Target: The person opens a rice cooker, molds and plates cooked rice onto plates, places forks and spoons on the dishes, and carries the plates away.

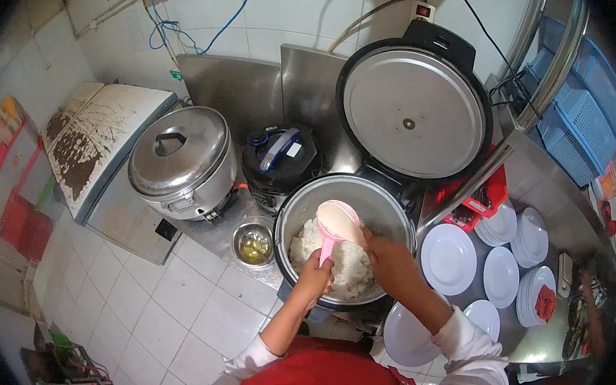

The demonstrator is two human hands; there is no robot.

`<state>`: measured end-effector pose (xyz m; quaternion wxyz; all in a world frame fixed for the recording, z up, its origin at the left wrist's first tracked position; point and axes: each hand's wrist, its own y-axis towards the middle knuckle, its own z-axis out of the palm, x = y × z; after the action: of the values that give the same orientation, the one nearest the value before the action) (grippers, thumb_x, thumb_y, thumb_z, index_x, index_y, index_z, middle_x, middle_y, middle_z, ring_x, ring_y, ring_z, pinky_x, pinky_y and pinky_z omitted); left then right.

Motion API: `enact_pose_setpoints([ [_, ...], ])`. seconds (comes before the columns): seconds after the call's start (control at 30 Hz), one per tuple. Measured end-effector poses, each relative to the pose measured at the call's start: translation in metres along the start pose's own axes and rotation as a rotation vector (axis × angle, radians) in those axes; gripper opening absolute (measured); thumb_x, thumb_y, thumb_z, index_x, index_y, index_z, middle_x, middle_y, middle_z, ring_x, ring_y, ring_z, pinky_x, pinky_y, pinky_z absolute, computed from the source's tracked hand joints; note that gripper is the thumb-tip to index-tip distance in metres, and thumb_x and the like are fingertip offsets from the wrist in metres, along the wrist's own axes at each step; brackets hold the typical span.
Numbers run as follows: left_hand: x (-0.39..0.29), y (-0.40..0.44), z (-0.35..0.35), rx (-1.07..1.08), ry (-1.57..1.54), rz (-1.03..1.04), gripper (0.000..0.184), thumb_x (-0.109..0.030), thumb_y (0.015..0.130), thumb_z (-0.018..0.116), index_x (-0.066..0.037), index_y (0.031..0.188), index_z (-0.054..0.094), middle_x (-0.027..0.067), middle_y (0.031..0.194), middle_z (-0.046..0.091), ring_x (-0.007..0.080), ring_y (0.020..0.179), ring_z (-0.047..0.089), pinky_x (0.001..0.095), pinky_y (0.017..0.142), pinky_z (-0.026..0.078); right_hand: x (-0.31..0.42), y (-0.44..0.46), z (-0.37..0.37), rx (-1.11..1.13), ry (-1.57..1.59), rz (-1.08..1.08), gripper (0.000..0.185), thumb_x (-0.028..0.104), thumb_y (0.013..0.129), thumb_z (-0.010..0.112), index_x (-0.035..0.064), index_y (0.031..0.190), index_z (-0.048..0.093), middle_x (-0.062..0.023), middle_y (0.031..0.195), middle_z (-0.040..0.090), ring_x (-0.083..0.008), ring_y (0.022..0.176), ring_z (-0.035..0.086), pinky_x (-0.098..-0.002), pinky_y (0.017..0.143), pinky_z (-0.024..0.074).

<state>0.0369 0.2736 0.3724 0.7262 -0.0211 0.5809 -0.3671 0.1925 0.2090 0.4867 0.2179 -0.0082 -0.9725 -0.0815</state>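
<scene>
My left hand (311, 278) is closed round the handle of a pink scoop (327, 250), held above the open rice cooker (285, 252). In my right hand (389, 262) is a cream-coloured rice paddle (342, 223). Its broad head lies over the mouth of the scoop and hides most of what is inside. White cooked rice (351, 272) fills the lower part of the cooker's pot, heaped unevenly. Behind the pot, the cooker's lid (414, 114) stands raised. My right fingers are partly hidden behind the paddle's handle and my own hand.
A metal bowl (253, 242) with yellowish liquid sits left of the cooker. Beyond it stand a black pressure cooker (280, 163) and a large lidded pot (180, 157). White plates (449, 259), several in stacks, lie to the right. A person's arm (591, 312) shows at far right.
</scene>
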Motion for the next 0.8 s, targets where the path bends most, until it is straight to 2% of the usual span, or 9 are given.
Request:
enact_pose_setpoints([
  [0.1, 0.001, 0.001, 0.000, 0.018, -0.007, 0.031, 0.018, -0.015, 0.092, 0.045, -0.007, 0.109, 0.046, -0.0014, 0.065, 0.044, 0.0060, 0.045, 0.039, 0.0202, 0.035, 0.029, -0.014, 0.005, 0.003, 0.121, -0.094, 0.112, 0.038, 0.007, 0.082, 0.049, -0.0009, 0.119, 0.050, -0.0238, 0.090, 0.061, -0.0361, 0.085, 0.060, -0.0406, 0.072, 0.0488],
  [0.2, -0.003, -0.001, -0.010, 0.010, 0.026, 0.057, 0.018, -0.017, 0.093, 0.046, -0.007, 0.108, 0.046, -0.0018, 0.067, 0.045, 0.0055, 0.045, 0.039, 0.0198, 0.035, 0.029, -0.026, 0.008, -0.021, 0.071, 0.073, 0.073, 0.029, 0.012, 0.083, 0.050, -0.0004, 0.108, 0.058, -0.0224, 0.088, 0.062, -0.0375, 0.085, 0.060, -0.0430, 0.074, 0.0471],
  [0.3, -0.015, -0.002, -0.023, 0.026, 0.018, 0.064, 0.018, -0.017, 0.093, 0.047, -0.007, 0.108, 0.046, -0.0019, 0.070, 0.046, 0.0053, 0.045, 0.039, 0.0195, 0.035, 0.029, -0.037, 0.023, -0.038, -0.119, 0.048, 0.233, 0.023, 0.015, 0.082, 0.052, 0.0038, 0.099, 0.063, -0.0195, 0.081, 0.063, -0.0337, 0.079, 0.061, -0.0451, 0.073, 0.0439],
  [0.37, -0.025, -0.006, -0.030, 0.062, -0.038, 0.043, 0.016, -0.017, 0.093, 0.046, -0.007, 0.106, 0.046, -0.0019, 0.073, 0.047, 0.0049, 0.045, 0.040, 0.0190, 0.035, 0.029, -0.089, 0.040, 0.009, -0.139, -0.528, 0.041, 0.017, 0.015, 0.078, 0.054, 0.0091, 0.089, 0.066, -0.0144, 0.075, 0.063, -0.0284, 0.073, 0.061, -0.0426, 0.071, 0.0406],
  [0.47, -0.031, -0.011, -0.042, 0.128, -0.097, 0.009, 0.027, -0.018, 0.094, 0.046, -0.006, 0.118, 0.044, -0.0011, 0.073, 0.045, 0.0056, 0.046, 0.040, 0.0197, 0.035, 0.030, -0.117, 0.071, 0.088, 0.040, -0.802, -0.037, 0.014, 0.013, 0.075, 0.054, 0.0123, 0.080, 0.067, -0.0088, 0.073, 0.064, -0.0241, 0.072, 0.060, -0.0389, 0.071, 0.0381],
  [0.53, -0.037, -0.016, -0.045, 0.126, -0.108, 0.004, 0.026, -0.018, 0.094, 0.046, -0.007, 0.117, 0.044, -0.0013, 0.074, 0.045, 0.0052, 0.046, 0.040, 0.0193, 0.035, 0.031, -0.138, 0.087, 0.142, 0.105, -0.808, -0.102, 0.013, 0.011, 0.075, 0.053, 0.0112, 0.077, 0.067, -0.0083, 0.073, 0.064, -0.0247, 0.073, 0.060, -0.0401, 0.074, 0.0383],
  [0.63, -0.044, -0.026, -0.049, 0.132, -0.118, 0.029, 0.013, -0.019, 0.094, 0.045, -0.007, 0.097, 0.047, -0.0033, 0.069, 0.045, 0.0031, 0.044, 0.039, 0.0179, 0.033, 0.029, -0.146, 0.092, 0.190, 0.224, -0.735, -0.223, 0.013, 0.010, 0.075, 0.053, 0.0089, 0.074, 0.066, -0.0090, 0.074, 0.064, -0.0258, 0.077, 0.061, -0.0440, 0.082, 0.0372],
  [0.7, -0.052, -0.034, -0.050, 0.105, -0.119, 0.021, 0.013, -0.020, 0.094, 0.046, -0.007, 0.097, 0.047, -0.0032, 0.070, 0.046, 0.0031, 0.044, 0.039, 0.0180, 0.033, 0.029, -0.162, 0.091, 0.234, 0.244, -0.529, -0.274, 0.011, 0.010, 0.073, 0.056, 0.0063, 0.077, 0.066, -0.0128, 0.079, 0.065, -0.0276, 0.084, 0.062, -0.0545, 0.096, 0.0287],
  [0.8, -0.045, -0.034, -0.056, 0.093, -0.129, 0.025, 0.016, -0.021, 0.094, 0.047, -0.007, 0.100, 0.048, -0.0032, 0.070, 0.046, 0.0032, 0.045, 0.040, 0.0181, 0.034, 0.029, -0.188, 0.078, 0.313, 0.316, -0.373, -0.341, 0.014, 0.009, 0.072, 0.055, 0.0059, 0.080, 0.066, -0.0133, 0.082, 0.065, -0.0288, 0.086, 0.062, -0.0582, 0.096, 0.0257],
])
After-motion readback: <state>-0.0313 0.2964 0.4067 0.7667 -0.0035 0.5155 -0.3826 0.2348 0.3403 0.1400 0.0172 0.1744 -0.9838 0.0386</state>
